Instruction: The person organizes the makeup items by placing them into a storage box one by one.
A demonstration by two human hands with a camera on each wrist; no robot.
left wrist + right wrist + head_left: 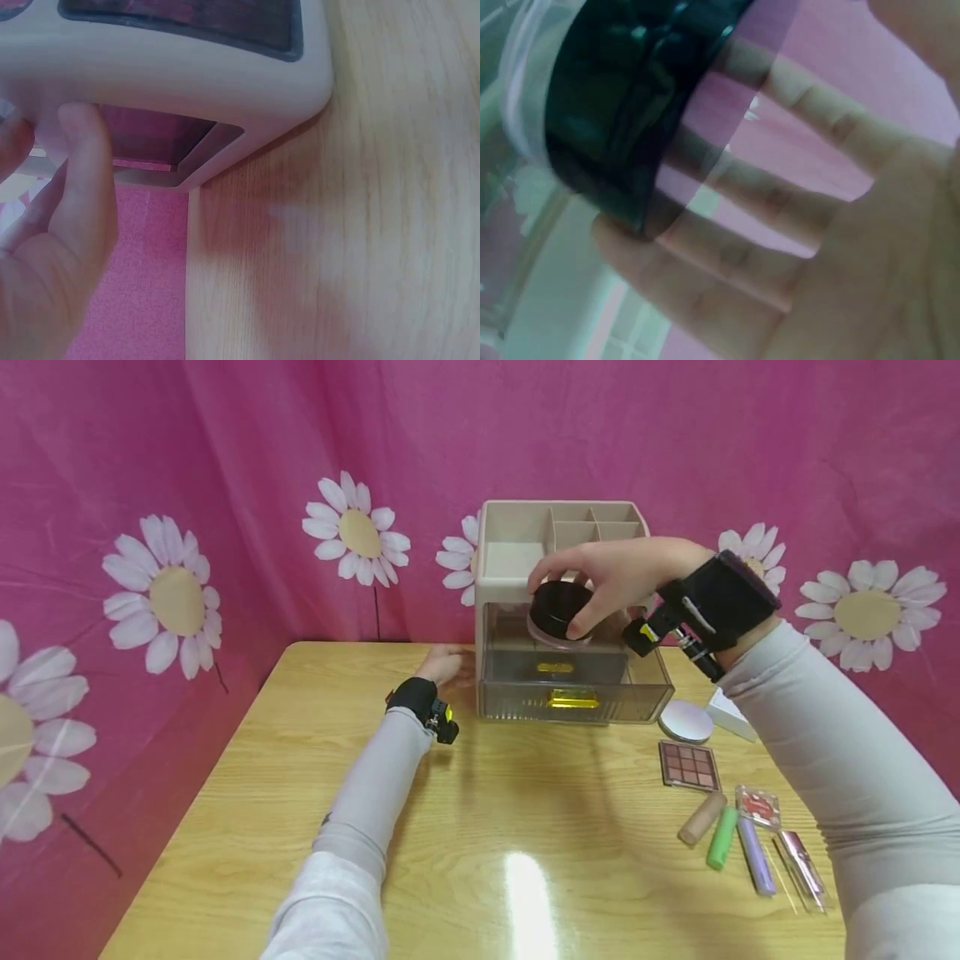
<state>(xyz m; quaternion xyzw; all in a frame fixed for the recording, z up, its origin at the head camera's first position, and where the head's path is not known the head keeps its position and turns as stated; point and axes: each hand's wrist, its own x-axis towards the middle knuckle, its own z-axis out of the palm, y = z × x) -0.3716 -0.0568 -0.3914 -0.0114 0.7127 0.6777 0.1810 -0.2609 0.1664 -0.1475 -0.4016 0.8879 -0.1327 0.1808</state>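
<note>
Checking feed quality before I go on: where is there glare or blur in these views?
Head view: sharp, with a bright glare patch on the table near the front edge. Left wrist view: soft, the left hand and organizer blurred. Right wrist view: very close, the jar and the right hand's fingers out of focus.

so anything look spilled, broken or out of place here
Nothing stands out. The organizer sits upright with its drawer pulled open, the right hand holds a closed jar, and the cosmetics lie intact.

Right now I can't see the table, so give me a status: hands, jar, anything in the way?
Right hand grips black-lidded jar above the open drawer. Left hand rests against organizer side. Nothing under the jar.
</note>
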